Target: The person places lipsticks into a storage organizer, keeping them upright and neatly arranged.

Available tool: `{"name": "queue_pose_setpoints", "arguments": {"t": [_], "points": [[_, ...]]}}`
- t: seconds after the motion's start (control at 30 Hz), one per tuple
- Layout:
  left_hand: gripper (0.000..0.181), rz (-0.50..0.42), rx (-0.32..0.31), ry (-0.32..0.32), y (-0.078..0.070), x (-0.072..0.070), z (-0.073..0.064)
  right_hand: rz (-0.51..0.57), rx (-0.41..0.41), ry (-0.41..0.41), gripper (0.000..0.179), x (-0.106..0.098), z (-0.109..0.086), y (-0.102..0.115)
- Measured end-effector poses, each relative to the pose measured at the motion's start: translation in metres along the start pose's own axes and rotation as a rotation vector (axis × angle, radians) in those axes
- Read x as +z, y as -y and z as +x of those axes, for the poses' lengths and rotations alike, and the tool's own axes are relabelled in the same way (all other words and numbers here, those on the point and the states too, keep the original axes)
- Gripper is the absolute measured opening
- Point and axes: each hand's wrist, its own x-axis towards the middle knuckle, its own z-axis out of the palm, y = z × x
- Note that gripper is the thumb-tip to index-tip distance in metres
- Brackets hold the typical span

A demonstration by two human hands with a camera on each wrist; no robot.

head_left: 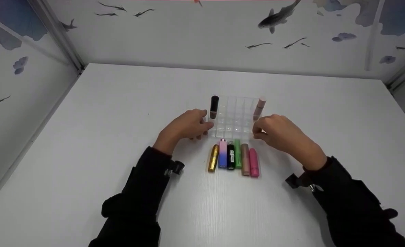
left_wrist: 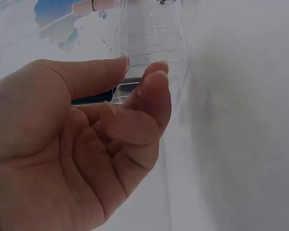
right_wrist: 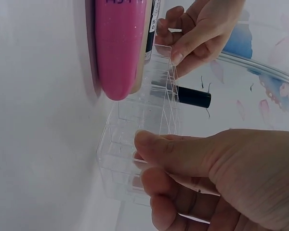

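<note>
Cut-off lettering on the pink cosmetic tube.
Dark capitals run off the top edge of the right wrist view, too cropped to read; the black bottle bears a white label with print too small to make out.

On the 1 table stands 1 clear organizer. The tubes number 8. Of these, 2 stand in the organizer: 1 black-capped tube and 1 pale pink tube. The other 6 lie on the table: 1 gold tube, 1 pink-and-blue tube, 1 black tube, 1 green tube, 1 brownish tube and 1 bright pink tube. The person shows 2 hands, 1 left hand and 1 right hand, and 2 black sleeves.
</note>
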Motion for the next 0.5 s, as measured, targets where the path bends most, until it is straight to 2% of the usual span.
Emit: {"name": "queue_pose_setpoints", "arguments": {"t": [0.1,0.27,0.33,0.4,0.5], "points": [[0.047,-0.015,0.029,0.025,0.0004,0.0018,0.0007,-0.003,-0.026,-0.036,0.009,0.0013,-0.0028,-0.0008],[0.025,0.023,0.084,0.052,0.0020,0.0051,0.0020,-0.027,-0.070,-0.101,0.009,0.0054,-0.0084,-0.0029],[0.026,0.044,0.086,0.053,0.0012,0.0064,0.0021,-0.033,-0.071,-0.109,0.009,0.0066,-0.0094,-0.0037],[0.029,0.071,0.062,0.048,-0.0008,0.0076,0.0009,-0.039,-0.072,-0.112,0.009,0.0073,-0.0097,-0.0041],[0.035,0.164,0.027,0.001,-0.0047,0.0095,-0.0013,-0.055,-0.081,-0.114,0.009,0.0077,-0.0092,-0.0049]]}}
